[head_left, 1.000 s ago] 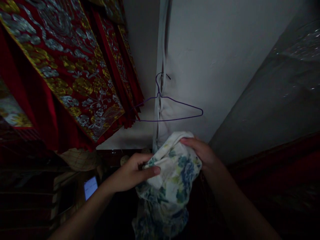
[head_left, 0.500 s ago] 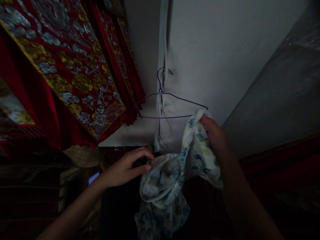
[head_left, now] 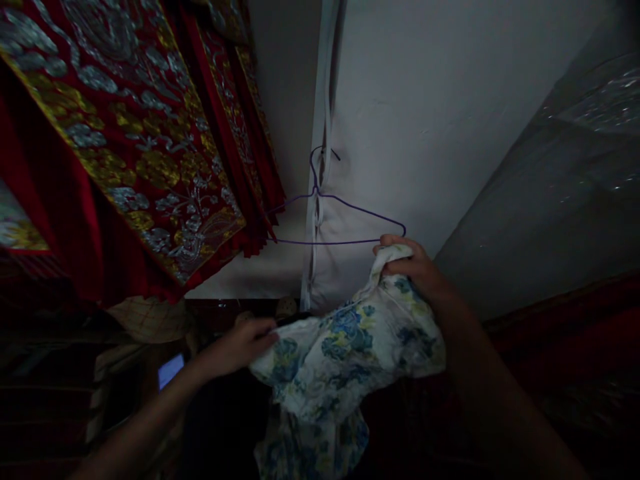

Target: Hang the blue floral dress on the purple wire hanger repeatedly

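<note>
A white garment (head_left: 345, 340) with blue and yellow flowers hangs stretched between my two hands, its lower part drooping in folds. My left hand (head_left: 255, 343) pinches its left edge. My right hand (head_left: 407, 263) grips the upper right corner, with the cloth bunched between the fingers. Just above the right hand is the right end of a thin purple clothes hanger (head_left: 357, 207), which hangs from a hook on the wall. Whether the right fingers touch the hanger, I cannot tell. What kind of garment it is does not show clearly.
Red cloth embroidered in gold and silver (head_left: 165, 147) hangs at the left, overlapping the hanger's left end. A white cable (head_left: 327, 100) runs down the wall (head_left: 425, 120). Clear plastic sheeting (head_left: 565, 173) covers the right side. A lit screen (head_left: 171, 371) glows at lower left.
My left hand has closed on the garment's edge and moved left and down, spreading the cloth. My right hand has shifted slightly down, its fingers now showing around the corner.
</note>
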`<state>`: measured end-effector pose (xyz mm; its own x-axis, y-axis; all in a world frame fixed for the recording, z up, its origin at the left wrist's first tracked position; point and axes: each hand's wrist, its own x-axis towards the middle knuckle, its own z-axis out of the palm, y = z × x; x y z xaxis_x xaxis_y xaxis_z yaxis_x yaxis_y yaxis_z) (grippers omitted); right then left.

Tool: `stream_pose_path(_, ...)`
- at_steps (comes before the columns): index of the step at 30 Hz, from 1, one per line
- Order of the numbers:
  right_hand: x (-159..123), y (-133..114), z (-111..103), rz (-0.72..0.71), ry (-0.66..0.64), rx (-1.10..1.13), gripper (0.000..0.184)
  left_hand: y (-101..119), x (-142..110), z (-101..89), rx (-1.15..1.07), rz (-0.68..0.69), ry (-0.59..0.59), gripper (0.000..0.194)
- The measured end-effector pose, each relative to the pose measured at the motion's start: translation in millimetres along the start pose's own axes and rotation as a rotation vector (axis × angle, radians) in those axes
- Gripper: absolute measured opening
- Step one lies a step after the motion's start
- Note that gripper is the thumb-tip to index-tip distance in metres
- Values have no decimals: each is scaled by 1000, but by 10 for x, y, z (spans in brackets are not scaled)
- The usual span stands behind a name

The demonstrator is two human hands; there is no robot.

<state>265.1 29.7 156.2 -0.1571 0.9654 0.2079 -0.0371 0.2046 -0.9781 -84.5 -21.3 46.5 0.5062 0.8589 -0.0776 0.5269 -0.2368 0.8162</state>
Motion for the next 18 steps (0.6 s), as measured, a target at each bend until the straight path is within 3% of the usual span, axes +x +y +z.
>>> stream_pose_path(4, 301, 259, 88, -209, 278, -261, 25, 260, -234, -545, -329, -21, 341, 38)
stream_pose_path(7, 590, 541, 314, -308, 283, -329, 25, 520, -368, -682, -479, -9, 445, 37)
stream_pose_path(9, 753, 725, 408, -291, 173, -396, 34, 602, -403, -643, -381, -46, 339, 40)
stream_pose_path(11, 850, 856, 405, -241, 82, -472, 40, 577, -399, -563, -122, -84, 126, 42)
stream_pose_path(13, 864, 904, 323, -202, 50, -518, 44, 466, -371, -499, 188, -120, -9, 41)
stream_pose_path(16, 755, 826, 156, -139, 40, -535, 51, 273, -299, -488, 495, -171, 3, 39)
stream_pose_path(18, 649, 709, 69, -106, 28, -565, 54, 220, -226, -538, 517, -147, 59, 36)
